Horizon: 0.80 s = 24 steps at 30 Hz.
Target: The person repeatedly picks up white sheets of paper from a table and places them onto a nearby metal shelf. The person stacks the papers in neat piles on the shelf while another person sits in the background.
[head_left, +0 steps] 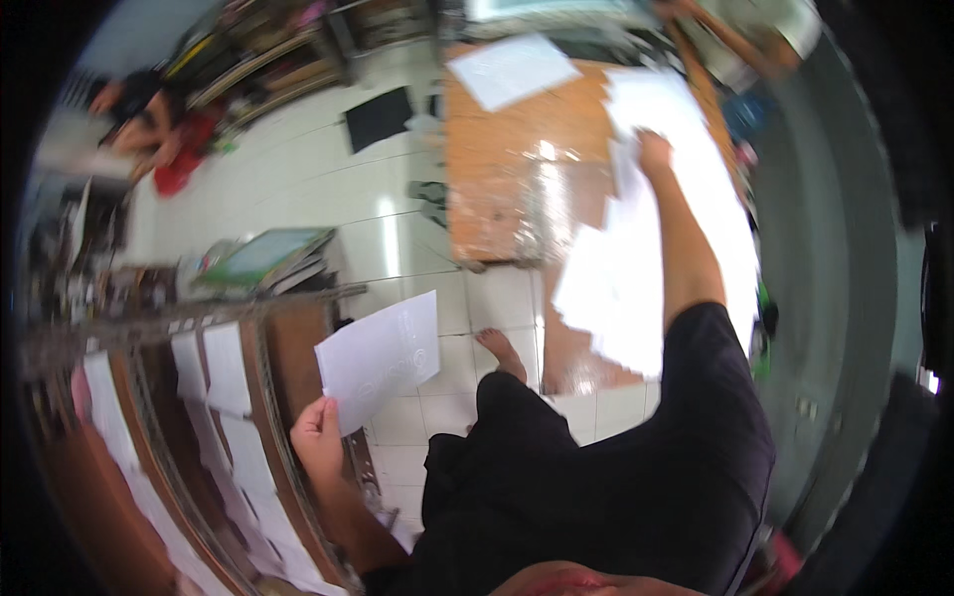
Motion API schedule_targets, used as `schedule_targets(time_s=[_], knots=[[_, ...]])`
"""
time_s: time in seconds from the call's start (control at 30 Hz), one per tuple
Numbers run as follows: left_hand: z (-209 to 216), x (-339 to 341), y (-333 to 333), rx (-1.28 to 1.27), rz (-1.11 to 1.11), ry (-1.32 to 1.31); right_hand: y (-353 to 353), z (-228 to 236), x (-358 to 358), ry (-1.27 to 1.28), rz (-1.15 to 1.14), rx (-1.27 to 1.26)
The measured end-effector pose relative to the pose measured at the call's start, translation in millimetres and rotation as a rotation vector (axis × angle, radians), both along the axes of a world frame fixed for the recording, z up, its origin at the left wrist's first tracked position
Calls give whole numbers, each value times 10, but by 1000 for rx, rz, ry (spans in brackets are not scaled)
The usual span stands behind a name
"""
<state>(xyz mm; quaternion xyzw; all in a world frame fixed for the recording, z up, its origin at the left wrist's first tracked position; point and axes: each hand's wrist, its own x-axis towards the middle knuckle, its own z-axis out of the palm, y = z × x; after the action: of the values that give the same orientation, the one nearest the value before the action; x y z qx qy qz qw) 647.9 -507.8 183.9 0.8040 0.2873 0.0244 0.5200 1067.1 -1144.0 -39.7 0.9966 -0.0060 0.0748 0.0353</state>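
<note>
My left hand (316, 437) pinches one corner of a white paper sheet (383, 363) with faint printed lines, holding it up beside a wooden rack. The sheet tilts, and whether it is a single sheet or a few together I cannot tell. Far to the right, my right hand (653, 151) reaches onto a long spread of overlapping white sheets (636, 268) on the wooden table. Glare and blur hide its fingers, so whether they grip a sheet does not show. Another white sheet (512, 72) lies apart at the table's far end.
The wooden table (487, 214) has clear plastic film over part of its top. Shelves of the rack (263, 397) at left carry white sheets. A green-edged stack (268, 256) stands behind it. A dark mat (378, 119) lies on the tiled floor. Other people are at far left and top right.
</note>
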Motion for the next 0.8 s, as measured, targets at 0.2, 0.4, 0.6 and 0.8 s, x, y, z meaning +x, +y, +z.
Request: schedule_targets(time_s=[0.2,0.4,0.6,0.8], knots=[[853,-315,763,162,129,81,-1205,-586,303,232,134,-298],[2082,-1355,1533,233,412,140,281,773,-152,40,290,-62],[2819,-2345,3562,137,646,-50,1553,2088,-742,-114,366,-12],[2953,-2793,5748,-143,773,-154,3038,2702,-1384,-207,458,200]])
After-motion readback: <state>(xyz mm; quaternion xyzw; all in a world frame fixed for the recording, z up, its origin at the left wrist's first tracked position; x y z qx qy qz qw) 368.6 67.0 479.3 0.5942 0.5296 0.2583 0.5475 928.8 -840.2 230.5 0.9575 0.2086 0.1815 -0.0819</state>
